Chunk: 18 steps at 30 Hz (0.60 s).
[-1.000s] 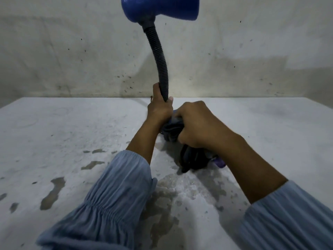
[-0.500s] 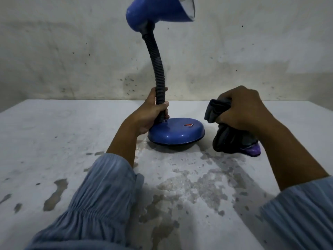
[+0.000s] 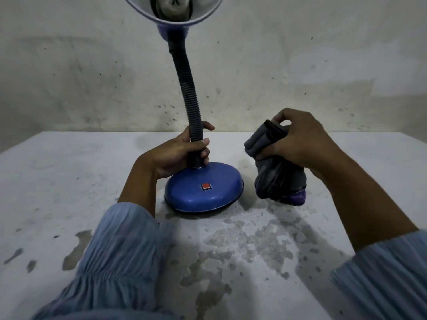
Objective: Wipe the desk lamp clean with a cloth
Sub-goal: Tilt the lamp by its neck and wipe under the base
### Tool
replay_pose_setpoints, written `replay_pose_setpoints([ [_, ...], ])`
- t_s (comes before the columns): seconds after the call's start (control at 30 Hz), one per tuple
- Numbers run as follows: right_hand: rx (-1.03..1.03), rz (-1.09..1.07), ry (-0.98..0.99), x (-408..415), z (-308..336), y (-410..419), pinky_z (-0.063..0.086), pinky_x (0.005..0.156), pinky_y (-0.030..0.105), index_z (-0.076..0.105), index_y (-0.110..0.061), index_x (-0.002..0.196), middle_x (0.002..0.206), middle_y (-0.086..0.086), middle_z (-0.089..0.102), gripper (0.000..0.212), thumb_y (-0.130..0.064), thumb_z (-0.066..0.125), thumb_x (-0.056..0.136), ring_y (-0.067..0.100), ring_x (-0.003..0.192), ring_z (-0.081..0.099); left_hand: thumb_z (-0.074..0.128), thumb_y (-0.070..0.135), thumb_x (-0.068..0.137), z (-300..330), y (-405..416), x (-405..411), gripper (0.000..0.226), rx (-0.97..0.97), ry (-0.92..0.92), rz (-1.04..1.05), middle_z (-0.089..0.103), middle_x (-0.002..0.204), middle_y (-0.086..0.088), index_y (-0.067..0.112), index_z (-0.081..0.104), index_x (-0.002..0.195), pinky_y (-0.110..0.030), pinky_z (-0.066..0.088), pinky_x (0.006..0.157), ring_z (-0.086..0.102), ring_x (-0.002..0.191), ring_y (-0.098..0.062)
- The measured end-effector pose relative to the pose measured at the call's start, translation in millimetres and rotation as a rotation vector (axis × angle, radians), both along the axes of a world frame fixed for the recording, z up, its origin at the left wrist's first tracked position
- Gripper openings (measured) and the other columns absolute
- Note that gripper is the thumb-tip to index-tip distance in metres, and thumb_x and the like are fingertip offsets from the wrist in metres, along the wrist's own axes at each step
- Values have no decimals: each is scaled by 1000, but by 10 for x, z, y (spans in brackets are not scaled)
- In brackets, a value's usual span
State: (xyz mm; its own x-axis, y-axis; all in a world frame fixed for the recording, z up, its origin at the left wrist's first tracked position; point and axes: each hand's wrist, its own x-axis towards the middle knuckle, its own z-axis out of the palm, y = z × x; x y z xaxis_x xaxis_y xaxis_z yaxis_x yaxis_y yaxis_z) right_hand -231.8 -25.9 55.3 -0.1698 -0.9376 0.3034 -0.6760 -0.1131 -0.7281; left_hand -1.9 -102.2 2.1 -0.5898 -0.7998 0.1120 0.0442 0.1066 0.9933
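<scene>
The blue desk lamp [image 3: 203, 188] stands on the white worktop [image 3: 69, 181] in the middle of the frame. Its round base sits flat, with a small red switch [image 3: 206, 186] on top. A dark bendy neck [image 3: 188, 88] goes up from the base to the shade [image 3: 173, 12] at the top of the frame. The shade opens toward the camera, and something pale shows inside it, maybe a bulb, but it is too blurry to be sure.

The left hand [image 3: 178, 153] is wrapped around the bottom of the neck, just above the base. The right hand [image 3: 298, 140] is to the right of the lamp, with its fingers curled around a bunched dark grey cloth [image 3: 275, 172]. The cloth hangs down near the base but does not touch it. Its low end looks purple.

The worktop has grey patches where the paint is gone. Both arms wear light blue sleeves [image 3: 120, 262]. A stained wall [image 3: 69, 77] stands behind.
</scene>
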Motion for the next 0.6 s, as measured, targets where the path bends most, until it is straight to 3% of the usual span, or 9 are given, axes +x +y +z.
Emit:
replay_pose_setpoints([
  [0.23,17,16,54,91,-51,-2,48,62,27,53,-21,81,92,1,63,53,-20,90,42,16,80,58,52,4,88,17,18,-87,21,18,39,-17,58,75,-4,21,53,100,-28,51,74,66,90,-24],
  [0.33,20,23,69,98,-52,-3,42,53,21,53,-24,74,86,-1,63,50,-20,90,42,8,72,55,52,-1,87,31,8,-129,20,21,31,-18,59,78,-4,18,52,93,-37,43,79,64,103,-27],
  [0.47,23,25,78,87,-57,-20,41,53,20,55,-24,73,84,-2,62,44,-21,90,46,8,72,55,50,-11,84,30,3,-157,22,-5,37,-4,60,84,-9,10,51,85,-44,39,105,61,107,-30],
  [0.6,-1,25,50,98,-64,-23,42,52,19,59,-23,74,78,-7,60,38,-22,88,50,6,70,56,46,-15,85,13,9,-169,26,28,68,3,59,84,-9,11,50,81,-40,40,105,61,104,-29],
])
